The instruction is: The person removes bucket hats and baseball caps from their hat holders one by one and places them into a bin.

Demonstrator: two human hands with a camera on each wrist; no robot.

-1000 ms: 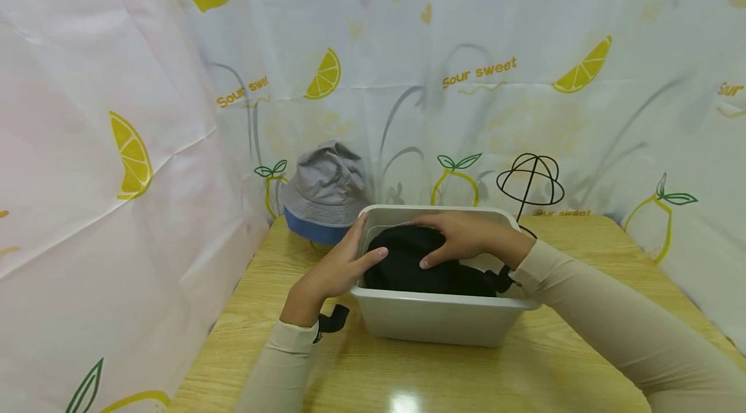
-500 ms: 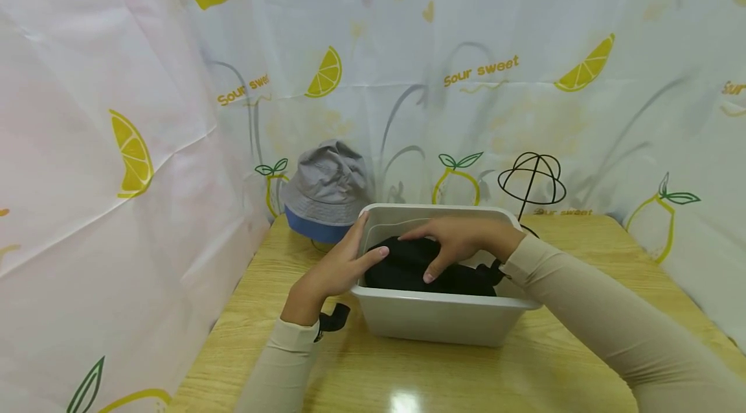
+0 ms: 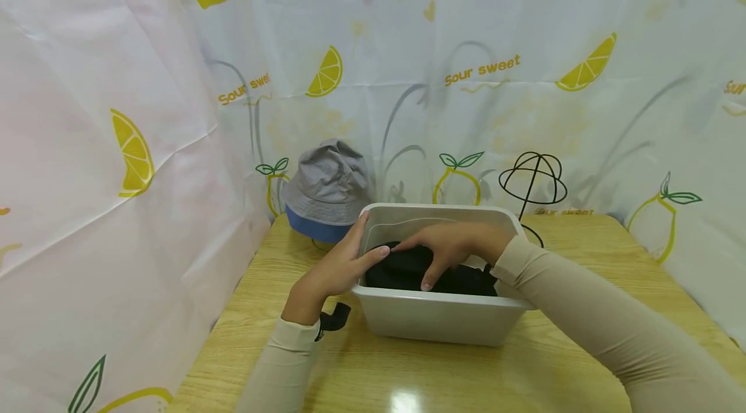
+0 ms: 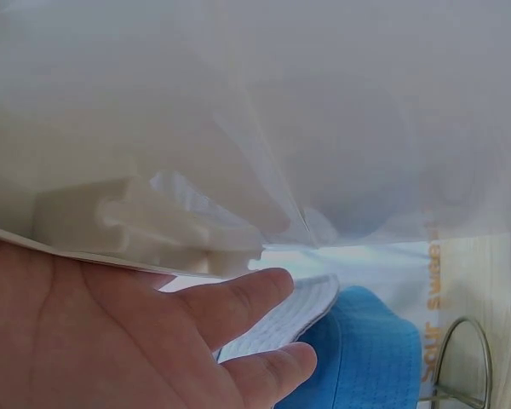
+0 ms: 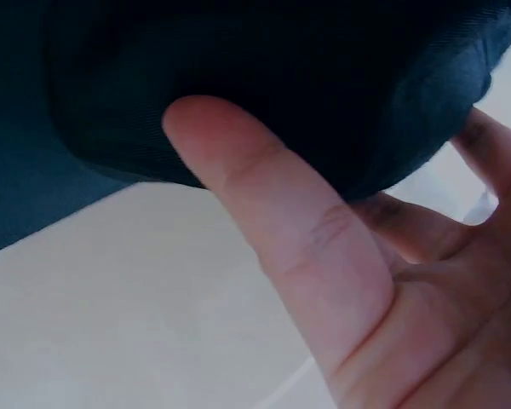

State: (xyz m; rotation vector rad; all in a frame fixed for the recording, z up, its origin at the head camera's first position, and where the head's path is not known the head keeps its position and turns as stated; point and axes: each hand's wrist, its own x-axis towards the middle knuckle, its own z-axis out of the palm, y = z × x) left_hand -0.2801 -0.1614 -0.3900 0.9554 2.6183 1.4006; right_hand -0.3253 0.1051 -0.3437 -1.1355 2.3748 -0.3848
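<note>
A black cap lies in a pale plastic bin, its cloth soft and rounded. My right hand reaches down into the bin and grips the cap, thumb on the near side and fingers on the far side. In the right wrist view the thumb presses on the dark cloth. My left hand rests against the bin's left side, its thumb over the rim above the cap. In the left wrist view its straight fingers lie along the outer wall. The cap's underside is hidden.
Behind the bin's left corner, a grey bucket hat sits over a blue hat on a wire stand. A bare black wire hat stand stands behind the right corner. The wooden table meets lemon-printed sheets at the back and left.
My right hand has moved lower and slightly left into the bin, and the cap has sunk and flattened under it. The left hand and bin have stayed in place.
</note>
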